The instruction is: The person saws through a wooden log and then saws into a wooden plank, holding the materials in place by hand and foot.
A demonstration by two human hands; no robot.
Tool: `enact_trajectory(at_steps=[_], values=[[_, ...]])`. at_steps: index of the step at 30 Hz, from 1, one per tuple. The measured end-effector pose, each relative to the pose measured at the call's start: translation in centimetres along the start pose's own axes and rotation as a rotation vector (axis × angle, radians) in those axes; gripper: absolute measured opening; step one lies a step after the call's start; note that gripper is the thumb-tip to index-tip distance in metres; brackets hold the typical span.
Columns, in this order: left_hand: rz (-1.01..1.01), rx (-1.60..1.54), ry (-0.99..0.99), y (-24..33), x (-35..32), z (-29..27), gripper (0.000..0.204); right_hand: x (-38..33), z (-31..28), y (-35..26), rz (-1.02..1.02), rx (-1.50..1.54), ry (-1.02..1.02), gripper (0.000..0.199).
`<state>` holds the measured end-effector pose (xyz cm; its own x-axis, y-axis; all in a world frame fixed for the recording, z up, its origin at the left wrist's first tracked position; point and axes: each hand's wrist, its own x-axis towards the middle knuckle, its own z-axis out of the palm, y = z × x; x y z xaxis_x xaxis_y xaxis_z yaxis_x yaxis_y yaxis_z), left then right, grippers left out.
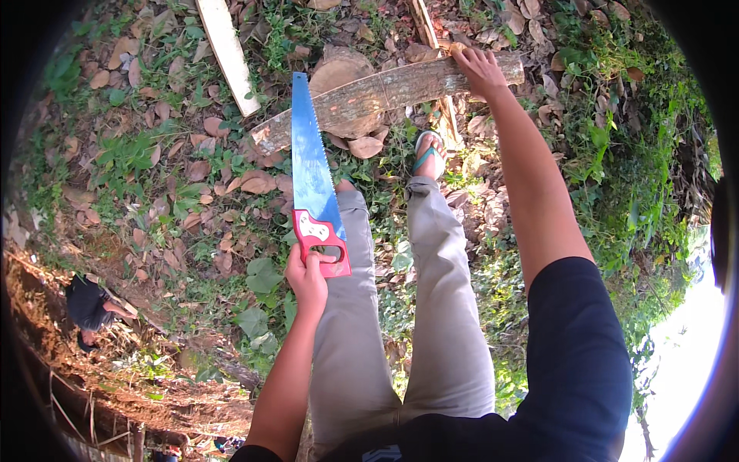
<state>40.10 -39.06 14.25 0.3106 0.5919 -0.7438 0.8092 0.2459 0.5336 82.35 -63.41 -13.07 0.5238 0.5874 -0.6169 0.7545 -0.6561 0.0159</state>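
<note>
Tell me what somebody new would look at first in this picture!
Probably the shiny blue-and-red saw, held in the left hand just left of the middle, pointing toward the top. Next, maybe the long, rough log lying across a round stump near the top, with the right hand on its right end.

tbh there was a gap between the saw point(312, 173) and right forearm point(530, 169), though a sandaled foot point(429, 156) and the log point(423, 85) partly blocked it
</note>
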Motion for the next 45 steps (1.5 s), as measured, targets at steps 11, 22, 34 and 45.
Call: enact_trajectory(at_steps=[11, 22, 34, 45], values=[[0.126, 0.113, 0.012, 3.2, -0.6, 0.9, 0.015, 0.6, -0.5, 0.7, -0.141, -0.123, -0.015, 0.114], [0.066, 0.08, 0.0, 1.7, -0.8, 2.0, 0.016, 1.0, 1.6, 0.8, -0.203, -0.139, 0.088, 0.087], [0.118, 0.082, -0.04, 5.1, -4.6, 4.9, 0.017, -16.2, -5.5, -12.6, 0.115, 1.486, 0.388, 0.039], [0.162, 0.167, -0.137, 16.9, -12.1, 14.7, 0.035, -36.8, -23.1, -15.2, 0.027, 0.948, 0.449, 0.053]])
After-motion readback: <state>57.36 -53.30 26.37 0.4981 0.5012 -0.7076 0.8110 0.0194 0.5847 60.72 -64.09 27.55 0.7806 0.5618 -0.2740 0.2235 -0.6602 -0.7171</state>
